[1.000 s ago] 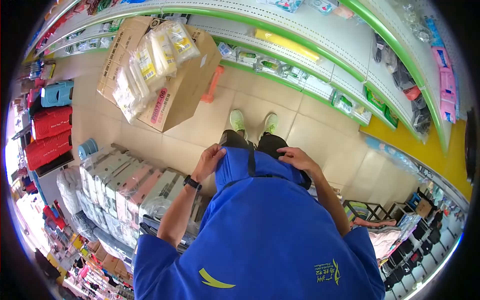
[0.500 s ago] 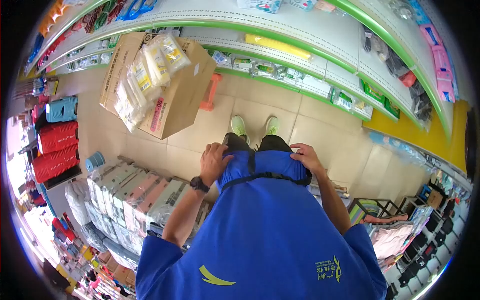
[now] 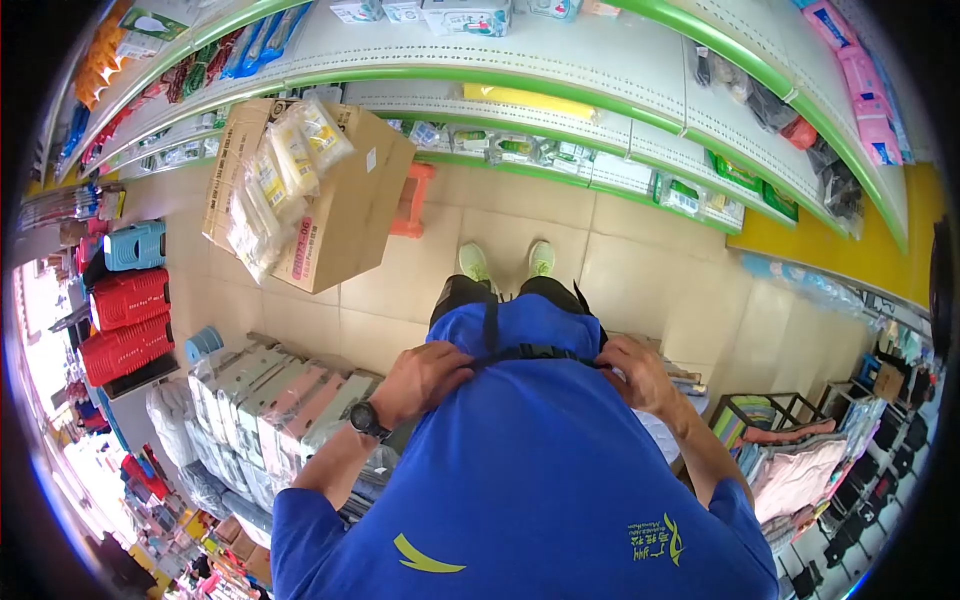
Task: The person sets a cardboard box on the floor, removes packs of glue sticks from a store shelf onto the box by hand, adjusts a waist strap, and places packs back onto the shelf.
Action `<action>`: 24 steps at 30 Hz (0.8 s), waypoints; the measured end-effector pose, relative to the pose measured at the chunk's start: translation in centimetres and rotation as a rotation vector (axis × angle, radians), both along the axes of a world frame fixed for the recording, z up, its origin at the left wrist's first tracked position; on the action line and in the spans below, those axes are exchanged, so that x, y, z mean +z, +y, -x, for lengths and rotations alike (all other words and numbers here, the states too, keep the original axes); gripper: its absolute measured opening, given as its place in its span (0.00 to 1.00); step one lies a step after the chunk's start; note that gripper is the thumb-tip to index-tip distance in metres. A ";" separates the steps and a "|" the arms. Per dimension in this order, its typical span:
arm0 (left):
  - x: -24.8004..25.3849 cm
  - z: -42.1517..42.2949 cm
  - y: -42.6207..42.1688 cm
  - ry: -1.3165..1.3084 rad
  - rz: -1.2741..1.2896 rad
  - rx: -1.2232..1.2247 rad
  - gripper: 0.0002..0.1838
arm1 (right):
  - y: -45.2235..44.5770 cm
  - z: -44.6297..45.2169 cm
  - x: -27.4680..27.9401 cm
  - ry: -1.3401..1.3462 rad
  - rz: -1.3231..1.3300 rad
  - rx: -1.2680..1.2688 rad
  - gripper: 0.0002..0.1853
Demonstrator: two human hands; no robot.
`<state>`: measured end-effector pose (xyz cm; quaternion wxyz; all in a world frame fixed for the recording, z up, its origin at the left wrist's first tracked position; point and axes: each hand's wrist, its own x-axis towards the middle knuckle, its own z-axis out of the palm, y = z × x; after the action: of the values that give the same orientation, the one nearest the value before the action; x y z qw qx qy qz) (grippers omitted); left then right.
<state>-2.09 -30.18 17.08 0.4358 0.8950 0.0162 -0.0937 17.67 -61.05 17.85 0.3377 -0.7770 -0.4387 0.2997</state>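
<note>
A black waist strap (image 3: 505, 354) with a buckle (image 3: 545, 351) crosses the front of the blue T-shirt (image 3: 560, 460) I wear. My left hand (image 3: 428, 380), with a black watch (image 3: 366, 418) on its wrist, has its fingers curled at the strap's left end. On the other side, my right hand (image 3: 636, 374) pinches the strap near its right end, thumb and fingers together. Below the strap the shirt hem (image 3: 540, 317) hangs bunched over dark shorts. The fingertips of both hands are partly hidden against the cloth.
A large cardboard box (image 3: 350, 215) with plastic-wrapped packs (image 3: 285, 180) on top stands ahead to the left, beside an orange stool (image 3: 412, 200). Green-edged shelves (image 3: 560, 70) curve across the front. Wrapped storage goods (image 3: 290, 400) are stacked at left, near red cases (image 3: 125, 345).
Both hands have moved from the lower shirt hem up to the waist strap and closed on it. The hem has loosened, and the view has shifted slightly.
</note>
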 end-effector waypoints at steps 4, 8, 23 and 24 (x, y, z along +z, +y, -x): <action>0.0 0.4 -1.0 0.005 -0.117 -0.110 0.09 | -2.1 -0.1 0.2 -0.079 0.105 0.102 0.05; 0.5 1.5 -1.2 0.107 -0.146 -0.088 0.06 | -3.2 0.3 1.1 -0.047 0.376 0.167 0.08; -1.3 8.0 -5.8 0.393 0.519 0.503 0.14 | -7.3 4.1 -1.3 0.060 0.454 -0.091 0.16; -1.6 8.5 -6.4 0.447 0.550 0.570 0.15 | -8.2 4.5 -2.8 0.075 0.506 -0.085 0.16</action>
<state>-10.56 -36.63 15.43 0.6514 0.6636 0.3304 -0.1616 13.16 -69.24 15.06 0.1610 -0.8427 -0.3040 0.4141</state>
